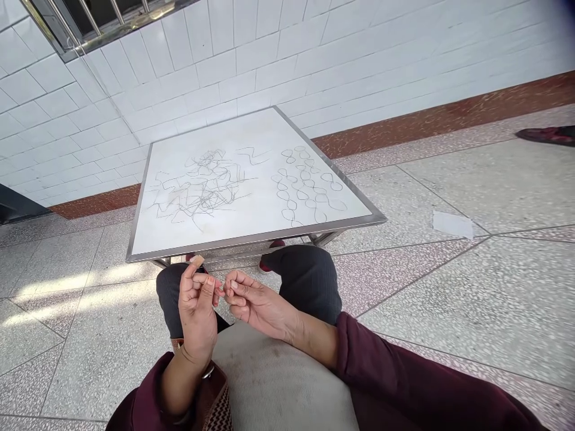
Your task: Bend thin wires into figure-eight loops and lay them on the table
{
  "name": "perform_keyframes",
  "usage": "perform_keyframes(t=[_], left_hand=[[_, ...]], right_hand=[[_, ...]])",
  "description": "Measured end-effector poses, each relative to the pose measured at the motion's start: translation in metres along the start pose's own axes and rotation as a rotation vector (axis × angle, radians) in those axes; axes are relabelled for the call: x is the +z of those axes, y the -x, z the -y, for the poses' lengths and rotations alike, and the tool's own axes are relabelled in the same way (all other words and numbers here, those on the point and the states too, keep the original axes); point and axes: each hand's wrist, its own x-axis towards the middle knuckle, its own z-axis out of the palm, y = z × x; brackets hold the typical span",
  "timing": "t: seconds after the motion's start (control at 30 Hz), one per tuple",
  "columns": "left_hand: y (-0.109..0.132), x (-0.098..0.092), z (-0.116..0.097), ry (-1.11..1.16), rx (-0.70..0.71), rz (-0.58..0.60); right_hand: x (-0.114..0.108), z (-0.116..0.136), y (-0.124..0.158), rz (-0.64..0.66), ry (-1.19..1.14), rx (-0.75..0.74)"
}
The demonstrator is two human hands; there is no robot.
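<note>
Head view: looped strands (308, 179) lie beyond the left hand (198, 314) and right hand (260, 306), each grip pressed together, contents unclear.

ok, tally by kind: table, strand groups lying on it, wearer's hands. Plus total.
Table: 1
Strand groups: 2 (tangled heap, looped group; single strands overlap too much to count)
Wearer's hands: 2 (left hand, right hand)
Total: 5
</note>
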Motion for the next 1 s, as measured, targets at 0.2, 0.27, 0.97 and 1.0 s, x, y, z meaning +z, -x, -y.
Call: perform_keyframes(t=[0.2,0.27,0.97,1.0], left_hand=[[0.0,-0.002,0.002,-0.046,0.024,0.022],[-0.001,-0.004,0.001,-0.068,0.019,0.032],[-0.004,-0.012,-0.003,-0.07,-0.027,0.171],[-0.004,-0.012,-0.003,-0.067,-0.038,0.171]], right_hand=[[0.004,0.0,0.002,-0.021,0.034,-0.025],[0.005,0.0,0.002,-0.027,0.077,-0.038],[-0.007,0.0,0.003,-0.132,0.44,-0.165],[-0.006,0.0,0.003,-0.127,0.49,-0.191]])
